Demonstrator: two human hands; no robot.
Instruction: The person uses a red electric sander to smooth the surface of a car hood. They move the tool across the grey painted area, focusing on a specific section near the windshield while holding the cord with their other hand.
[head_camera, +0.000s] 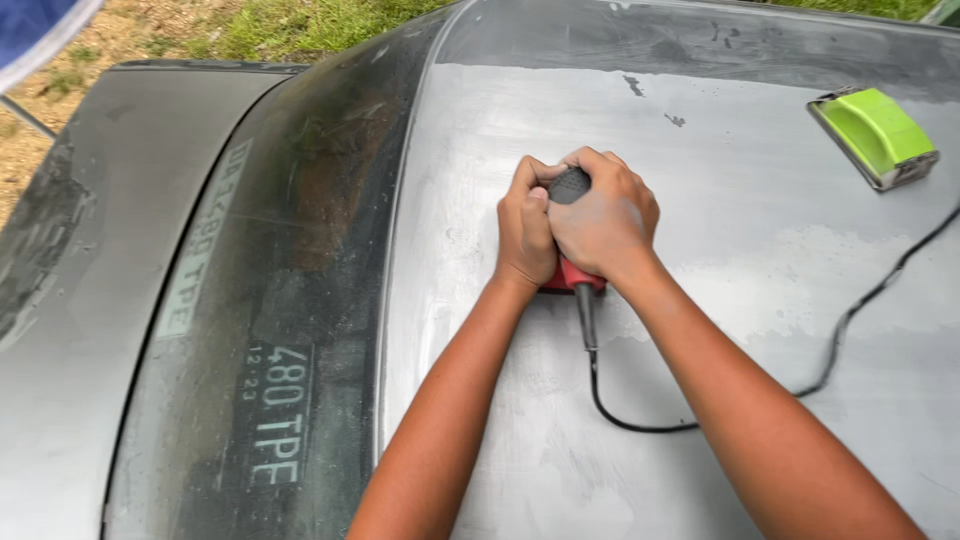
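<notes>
Both your hands are wrapped round a small red power sander (572, 272) with a dark rounded top, pressed down on the grey, dull car roof (700, 130) a little left of its middle. Your left hand (527, 228) grips the left side of the tool, fingers curled over the dark knob, and your right hand (605, 218) closes over the top and right side, so the two hands touch each other and hide most of the body (only the red lower edge and a patch of the dark cap show). A black power cord (640, 425) leaves the near end of the sander, loops toward you, then runs off across the roof to the right edge. Far to the right, well apart from your hands, a green sanding block (875, 132) lies flat on the roof. To the left, the dusty rear window (280, 280) slopes down, with grass (300, 25) and bare ground beyond the car at the far left.
</notes>
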